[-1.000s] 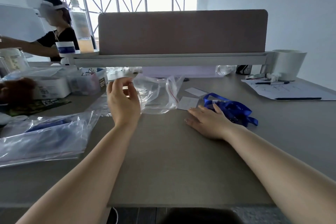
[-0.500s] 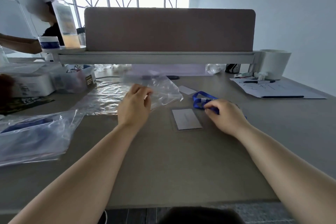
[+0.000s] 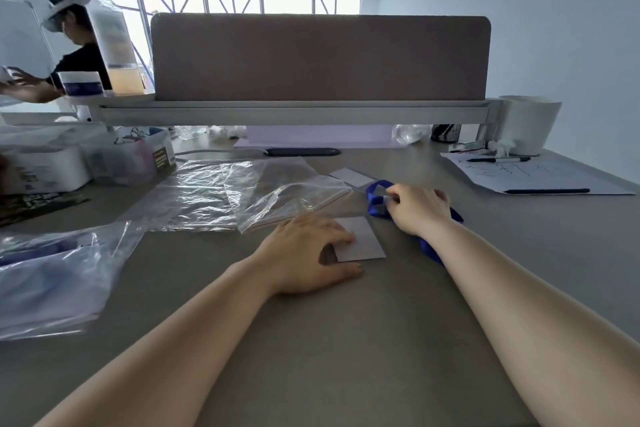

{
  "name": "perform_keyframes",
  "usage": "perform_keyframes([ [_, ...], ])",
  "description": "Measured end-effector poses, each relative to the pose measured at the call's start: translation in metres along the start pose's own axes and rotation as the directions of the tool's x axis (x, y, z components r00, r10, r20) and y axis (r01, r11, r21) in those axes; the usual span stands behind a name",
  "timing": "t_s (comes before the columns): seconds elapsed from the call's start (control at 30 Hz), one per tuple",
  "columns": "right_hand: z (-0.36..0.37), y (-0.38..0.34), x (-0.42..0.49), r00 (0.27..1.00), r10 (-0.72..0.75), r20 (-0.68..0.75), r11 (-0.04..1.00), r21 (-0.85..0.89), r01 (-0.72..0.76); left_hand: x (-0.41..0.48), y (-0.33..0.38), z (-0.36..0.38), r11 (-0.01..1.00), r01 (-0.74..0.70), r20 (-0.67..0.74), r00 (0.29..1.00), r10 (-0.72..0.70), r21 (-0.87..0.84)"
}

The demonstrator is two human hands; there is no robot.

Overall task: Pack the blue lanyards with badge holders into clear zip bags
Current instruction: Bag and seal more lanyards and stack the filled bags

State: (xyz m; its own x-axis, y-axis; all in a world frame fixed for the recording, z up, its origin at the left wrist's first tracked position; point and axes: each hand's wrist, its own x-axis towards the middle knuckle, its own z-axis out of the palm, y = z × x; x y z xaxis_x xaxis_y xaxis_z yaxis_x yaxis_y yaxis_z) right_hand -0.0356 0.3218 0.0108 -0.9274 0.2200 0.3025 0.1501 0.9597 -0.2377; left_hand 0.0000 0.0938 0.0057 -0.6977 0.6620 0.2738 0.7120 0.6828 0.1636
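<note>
Half a second ago the left hand (image 3: 304,251) was pinching the clear zip bag (image 3: 287,196); now it has let go and come down onto the badge holder (image 3: 362,239), fingers spread over the near-left corner with the thumb along the near edge, pressing flat rather than clamped on it. That bag lies loose on the desk (image 3: 311,340), just beyond the left knuckles, its mouth end toward the badge holder. Over on the other side, the right hand (image 3: 419,210) has stayed on the blue lanyard (image 3: 375,199), fingertips pinched together on the strap's far loop while the rest runs back under the wrist toward the near right. So the lanyard's long axis slants from far-left to near-right, and the badge holder sits between both hands, nearer the left. My judgement: joining or gathering lanyard and holder comes first, bagging after.
</note>
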Motion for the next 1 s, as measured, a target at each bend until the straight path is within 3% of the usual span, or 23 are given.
perform_keyframes([
  [0.2,-0.003,0.0,-0.008,0.996,-0.058,-0.073,0.997,-0.046,0.054,0.002,0.003,-0.005,0.999,0.008,-0.034,0.999,-0.009,-0.047],
  [0.3,-0.009,0.0,-0.015,0.988,-0.05,-0.148,0.998,0.037,0.056,0.002,0.008,-0.009,0.989,-0.023,-0.037,0.999,0.029,0.149],
  [0.43,-0.021,0.0,-0.025,0.982,-0.01,-0.187,0.981,0.188,0.046,-0.001,0.016,-0.012,0.896,-0.118,-0.032,0.989,0.145,0.429],
  [0.5,-0.026,0.002,-0.031,0.978,0.015,-0.207,0.955,0.292,0.047,-0.005,0.018,-0.014,0.863,-0.194,-0.124,0.951,0.281,0.467],
  [0.6,-0.033,0.0,-0.042,0.986,0.029,-0.167,0.862,0.504,0.06,-0.011,0.016,-0.014,0.907,-0.194,-0.37,0.865,0.338,0.375],
  [0.67,-0.037,-0.004,-0.05,0.991,0.033,-0.129,0.788,0.614,0.054,-0.011,0.015,-0.015,0.95,-0.094,-0.515,0.822,0.243,0.299],
  [0.73,-0.039,-0.008,-0.055,0.994,0.036,-0.107,0.722,0.69,0.048,-0.013,0.017,-0.02,0.986,0.011,-0.574,0.815,0.087,0.165],
  [0.8,-0.04,-0.012,-0.059,0.995,0.038,-0.088,0.667,0.744,0.041,-0.015,0.017,-0.023,0.989,0.146,-0.539,0.833,-0.129,-0.01],
  [0.87,-0.041,-0.015,-0.061,0.998,0.038,-0.059,0.608,0.793,0.023,-0.015,0.014,-0.023,0.952,0.249,-0.51,0.804,-0.307,-0.18],
  [1.0,-0.044,-0.021,-0.065,1.0,-0.009,0.025,0.451,0.892,-0.018,-0.013,0.006,-0.025,0.864,0.299,-0.506,0.713,-0.485,-0.406],
])
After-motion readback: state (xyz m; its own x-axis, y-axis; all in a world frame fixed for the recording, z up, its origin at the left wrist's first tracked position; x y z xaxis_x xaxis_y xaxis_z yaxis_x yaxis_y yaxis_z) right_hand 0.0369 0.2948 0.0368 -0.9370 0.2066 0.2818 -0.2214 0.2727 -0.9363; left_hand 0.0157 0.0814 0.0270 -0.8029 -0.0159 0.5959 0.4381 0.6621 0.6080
